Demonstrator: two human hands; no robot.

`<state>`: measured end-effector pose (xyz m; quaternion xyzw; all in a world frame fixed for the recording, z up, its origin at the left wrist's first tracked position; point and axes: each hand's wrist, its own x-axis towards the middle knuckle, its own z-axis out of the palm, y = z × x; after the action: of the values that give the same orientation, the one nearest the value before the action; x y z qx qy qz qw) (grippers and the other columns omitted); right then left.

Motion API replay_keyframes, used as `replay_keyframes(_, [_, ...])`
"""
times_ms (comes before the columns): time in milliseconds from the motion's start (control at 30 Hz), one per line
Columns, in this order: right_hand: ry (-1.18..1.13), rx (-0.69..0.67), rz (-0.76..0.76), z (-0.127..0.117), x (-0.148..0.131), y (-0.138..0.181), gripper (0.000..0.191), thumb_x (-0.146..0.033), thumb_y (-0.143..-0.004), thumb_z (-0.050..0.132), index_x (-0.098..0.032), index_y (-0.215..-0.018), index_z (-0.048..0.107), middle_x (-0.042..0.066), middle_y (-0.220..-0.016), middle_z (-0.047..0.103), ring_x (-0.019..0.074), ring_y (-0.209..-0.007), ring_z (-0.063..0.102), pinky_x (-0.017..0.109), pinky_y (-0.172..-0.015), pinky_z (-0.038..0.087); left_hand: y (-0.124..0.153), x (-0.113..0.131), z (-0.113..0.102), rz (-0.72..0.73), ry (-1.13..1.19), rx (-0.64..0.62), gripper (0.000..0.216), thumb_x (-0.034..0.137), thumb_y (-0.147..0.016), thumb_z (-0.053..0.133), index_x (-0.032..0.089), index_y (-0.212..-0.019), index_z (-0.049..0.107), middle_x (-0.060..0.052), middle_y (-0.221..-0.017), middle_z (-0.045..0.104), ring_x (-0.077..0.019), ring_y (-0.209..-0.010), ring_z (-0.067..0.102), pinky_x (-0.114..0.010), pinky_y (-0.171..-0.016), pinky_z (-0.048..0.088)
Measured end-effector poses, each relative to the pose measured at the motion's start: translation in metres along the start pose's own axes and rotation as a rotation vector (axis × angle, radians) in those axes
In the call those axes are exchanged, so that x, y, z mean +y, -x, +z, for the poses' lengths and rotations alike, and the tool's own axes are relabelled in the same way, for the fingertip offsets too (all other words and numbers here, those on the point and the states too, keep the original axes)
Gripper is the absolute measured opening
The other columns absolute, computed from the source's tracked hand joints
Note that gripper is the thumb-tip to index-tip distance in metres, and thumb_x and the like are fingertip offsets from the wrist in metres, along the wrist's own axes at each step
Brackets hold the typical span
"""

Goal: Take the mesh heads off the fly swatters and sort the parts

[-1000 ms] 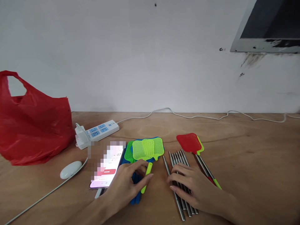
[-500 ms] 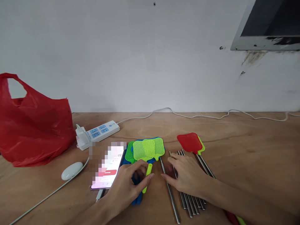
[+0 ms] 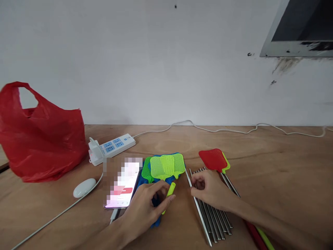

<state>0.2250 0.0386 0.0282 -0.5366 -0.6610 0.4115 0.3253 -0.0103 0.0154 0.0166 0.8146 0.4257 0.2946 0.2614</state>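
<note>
From where I stand, the yellow-green handle (image 3: 171, 190) is up at a slant in the left hand (image 3: 144, 205), pinched between thumb and fingers just above the bench (image 3: 286, 173). Below that hand, blue handles (image 3: 156, 222) stick out, and just beyond it lies a pile of swatter heads: two yellow-green ones (image 3: 166, 166) overlapping on top, a green one (image 3: 146, 170) peeking out at the left, blue showing underneath. The right hand (image 3: 212, 191) is over a row of metal rods (image 3: 215, 222), its fingers curled in toward the thumb with a small gap between; I can't tell whether they grip the nearest rod (image 3: 203, 222), which lies slanting along the row's left side. Past the right hand, a red swatter (image 3: 213, 159) partly covers a yellow-green swatter (image 3: 227, 167), their shafts running under the forearm. Left of the pile lies a lit phone (image 3: 126, 198), part of its screen blurred out, with a cable plugged into its near end. Farther left are a white oval object (image 3: 84, 187) and a power strip (image 3: 119, 146) holding a white plug (image 3: 96, 151). A red plastic bag (image 3: 44, 139) stands at the far left, handle loop up, its contents hidden from me.
</note>
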Motion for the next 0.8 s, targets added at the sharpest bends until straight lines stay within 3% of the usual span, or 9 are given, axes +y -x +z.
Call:
replay_keyframes(133, [-0.405, 0.038, 0.052, -0.012, 0.007, -0.002, 0.018, -0.037, -0.068, 0.065, -0.021, -0.066, 0.058, -0.008, -0.048, 0.043, 0.0092, -0.044, 0.033, 0.023, -0.044, 0.021, -0.002, 0.002, -0.001, -0.002, -0.026, -0.062, 0.014, 0.029, -0.096, 0.057, 0.021, -0.085, 0.060, 0.003, -0.069, 0.061, -0.0151, -0.065, 0.058, -0.025, -0.062, 0.040])
replay_keyframes(267, [-0.673, 0.212, 0.066, -0.021, 0.013, -0.003, 0.030, -0.051, -0.072, 0.066, -0.023, -0.077, 0.055, -0.007, -0.054, 0.049, 0.0102, -0.045, 0.039, 0.020, -0.040, 0.028, -0.001, 0.004, -0.001, 0.008, -0.052, -0.085, 0.010, 0.029, -0.095, 0.057, 0.022, -0.091, 0.065, 0.001, -0.074, 0.066, -0.0173, -0.072, 0.062, -0.026, -0.066, 0.043])
replay_keyframes(433, [-0.869, 0.316, 0.047, -0.024, 0.017, -0.002, 0.029, -0.045, -0.070, 0.076, -0.022, -0.078, 0.061, -0.003, -0.061, 0.059, 0.0116, -0.053, 0.049, 0.021, -0.044, 0.039, 0.003, 0.004, 0.000, 0.027, -0.079, -0.080, 0.010, 0.028, -0.096, 0.057, 0.022, -0.096, 0.065, 0.001, -0.079, 0.066, -0.0183, -0.076, 0.062, -0.028, -0.070, 0.045])
replay_keyframes(800, [-0.913, 0.244, -0.004, -0.018, 0.019, 0.004, 0.028, -0.041, -0.069, 0.083, -0.019, -0.079, 0.068, 0.001, -0.060, 0.067, 0.0118, -0.052, 0.056, 0.019, -0.043, 0.041, 0.004, 0.004, 0.000, 0.043, -0.071, -0.072, 0.013, 0.031, -0.101, 0.052, 0.022, -0.099, 0.062, 0.002, -0.074, 0.057, -0.0147, -0.064, 0.052, -0.025, -0.058, 0.037])
